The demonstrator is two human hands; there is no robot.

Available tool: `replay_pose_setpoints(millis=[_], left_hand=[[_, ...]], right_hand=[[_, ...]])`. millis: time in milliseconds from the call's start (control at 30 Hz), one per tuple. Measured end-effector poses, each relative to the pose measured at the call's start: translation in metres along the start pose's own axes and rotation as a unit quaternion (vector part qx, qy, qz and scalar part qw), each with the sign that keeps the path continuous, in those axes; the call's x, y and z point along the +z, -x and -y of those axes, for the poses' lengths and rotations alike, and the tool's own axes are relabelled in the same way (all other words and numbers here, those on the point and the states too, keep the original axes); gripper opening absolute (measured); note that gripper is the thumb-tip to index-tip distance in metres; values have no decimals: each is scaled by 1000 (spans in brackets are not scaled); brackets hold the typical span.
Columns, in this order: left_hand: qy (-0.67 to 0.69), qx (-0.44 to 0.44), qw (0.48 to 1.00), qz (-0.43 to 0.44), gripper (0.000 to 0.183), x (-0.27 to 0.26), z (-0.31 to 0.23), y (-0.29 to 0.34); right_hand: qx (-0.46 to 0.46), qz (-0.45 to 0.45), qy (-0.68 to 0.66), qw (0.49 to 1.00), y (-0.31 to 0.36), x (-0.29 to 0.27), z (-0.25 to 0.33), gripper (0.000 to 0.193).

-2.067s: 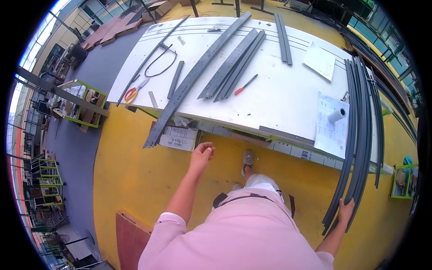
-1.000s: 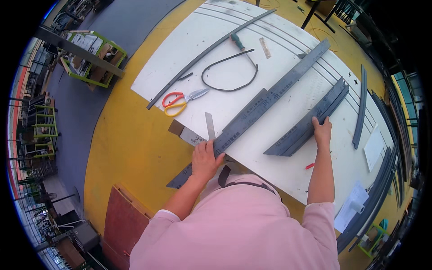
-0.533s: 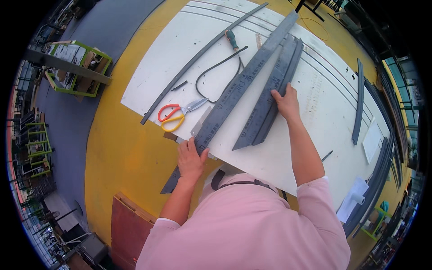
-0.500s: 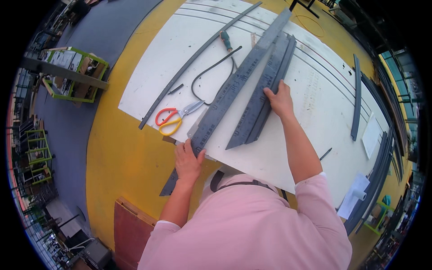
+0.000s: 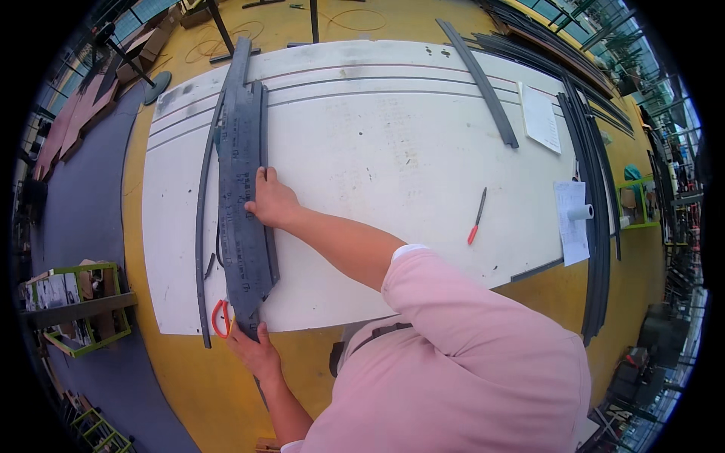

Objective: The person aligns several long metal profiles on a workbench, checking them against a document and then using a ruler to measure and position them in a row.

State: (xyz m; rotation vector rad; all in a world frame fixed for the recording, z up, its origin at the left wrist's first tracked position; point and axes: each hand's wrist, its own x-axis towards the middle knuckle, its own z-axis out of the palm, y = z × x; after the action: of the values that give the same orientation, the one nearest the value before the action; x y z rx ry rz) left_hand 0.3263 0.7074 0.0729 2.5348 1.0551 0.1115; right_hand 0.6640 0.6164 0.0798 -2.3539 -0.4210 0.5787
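Observation:
Long dark grey profiles with printed film (image 5: pixel 243 196) lie side by side on the left part of the white table (image 5: pixel 362 272). My left hand (image 5: pixel 255 353) is closed round the near end of the longest one, at the table's front edge. With thumb on top and fingers over the right edge, my right hand (image 5: pixel 273 200) grips the bundle near its middle. Scissors with red and yellow handles (image 5: pixel 220 320) show beside my left hand, their blades hidden under the profiles. A thin grey strip (image 5: pixel 201 226) runs along the left, near a short black piece (image 5: pixel 210 266).
Right of centre lies a slim black tool with a red end (image 5: pixel 477 219). Another grey strip (image 5: pixel 483 90), paper sheets (image 5: pixel 539 121) and a white roll (image 5: pixel 581 213) are farther right. Long dark profiles (image 5: pixel 600 226) are stacked along the right edge. A green-framed cart (image 5: pixel 72 306) stands at left.
My view has swung to the right. The profiles, apart at an angle before, now lie together, covering most of the scissors, and the cable beside them. Both hands stay on the profiles.

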Motion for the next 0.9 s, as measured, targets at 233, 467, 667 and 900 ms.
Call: replay_pose_setpoints(millis=[233,467,667,900], left_hand=[[-25,-2,999,-38,70,4,2,-9],[-36,-10,996,-75,67,11,-6,-4],[-50,11,991,-127,59,-2,-18,11],[-32,32,991,-125,53,-3,-65,23]], right_hand=[[-85,22,6,996,-12,-4,-8,83],[-29,-290,15,956,6,-190,-220,54],[342,-344,199,851,99,-359,-433,71],[282,-221,208,910,135,-356,-440,78]])
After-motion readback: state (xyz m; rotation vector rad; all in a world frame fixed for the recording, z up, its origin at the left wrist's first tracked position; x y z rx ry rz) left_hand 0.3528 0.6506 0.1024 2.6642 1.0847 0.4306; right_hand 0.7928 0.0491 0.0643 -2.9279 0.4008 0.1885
